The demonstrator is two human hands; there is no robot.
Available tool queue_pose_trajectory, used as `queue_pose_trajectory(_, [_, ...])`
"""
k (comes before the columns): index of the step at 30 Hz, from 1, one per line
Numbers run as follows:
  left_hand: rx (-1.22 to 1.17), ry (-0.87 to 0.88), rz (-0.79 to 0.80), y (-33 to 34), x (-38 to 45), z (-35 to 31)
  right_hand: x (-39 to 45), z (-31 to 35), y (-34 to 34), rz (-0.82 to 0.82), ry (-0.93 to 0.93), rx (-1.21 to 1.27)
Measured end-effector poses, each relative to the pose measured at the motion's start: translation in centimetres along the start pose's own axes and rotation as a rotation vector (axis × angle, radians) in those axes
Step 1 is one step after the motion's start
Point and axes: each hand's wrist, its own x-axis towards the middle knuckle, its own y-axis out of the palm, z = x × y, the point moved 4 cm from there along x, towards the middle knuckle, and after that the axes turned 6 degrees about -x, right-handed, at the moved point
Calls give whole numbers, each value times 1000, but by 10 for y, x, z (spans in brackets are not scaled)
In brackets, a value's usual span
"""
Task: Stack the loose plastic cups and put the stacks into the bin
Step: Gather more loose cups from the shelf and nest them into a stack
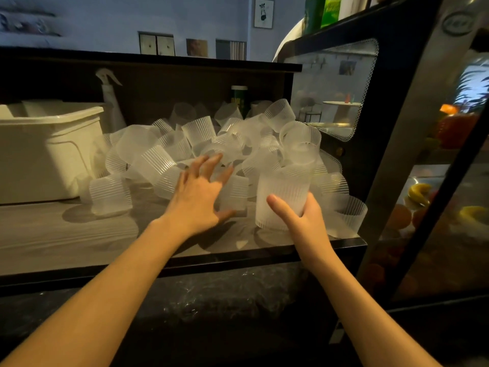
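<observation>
Frosted cup stack [283,197]: right hand [304,221] fingers grip | left hand [197,197] fingers spread, empty

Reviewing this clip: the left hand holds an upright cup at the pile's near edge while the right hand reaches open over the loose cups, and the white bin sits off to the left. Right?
Not quite: the hands are swapped. In the head view the right hand holds the upright cup, while the left hand reaches open over the loose cups. The white bin does sit off to the left.

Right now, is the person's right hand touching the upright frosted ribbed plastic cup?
Touching. The head view shows the right hand wrapped round the lower wall of the upright frosted ribbed plastic cup, thumb lying across its front.
</observation>
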Motion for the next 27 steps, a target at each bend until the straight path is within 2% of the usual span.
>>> queue_pose_trajectory(2, [46, 20, 16, 15, 3, 4, 0, -2, 0, 3, 13, -9])
queue_pose_trajectory(6, [-123, 78, -283, 14, -3, 8, 2, -6, -1, -13, 15, -48])
queue_pose_trajectory(8, [-282, 64, -433, 3, -10, 10, 2, -7, 0, -17, 21, -70])
queue_pose_trajectory(14, [-903, -7, -621, -15, -24, 16, 2, -2, 2, 23, 21, -146])
queue_pose_trajectory(18, [-1097, -98, -712, -17, -24, 25, 1, 0, 3, 46, -27, -191])
queue_pose_trajectory(23, [-1072, -122, -809, -16, -25, 32, 1, 2, 6, 23, -171, -394])
queue_pose_trajectory(25, [-971, -54, -779, -17, -25, 29, -1, 4, 14, 43, -218, -499])
queue_pose_trajectory(27, [-861, 68, -682, -18, -24, 19, -3, 6, 23, 69, -255, -589])
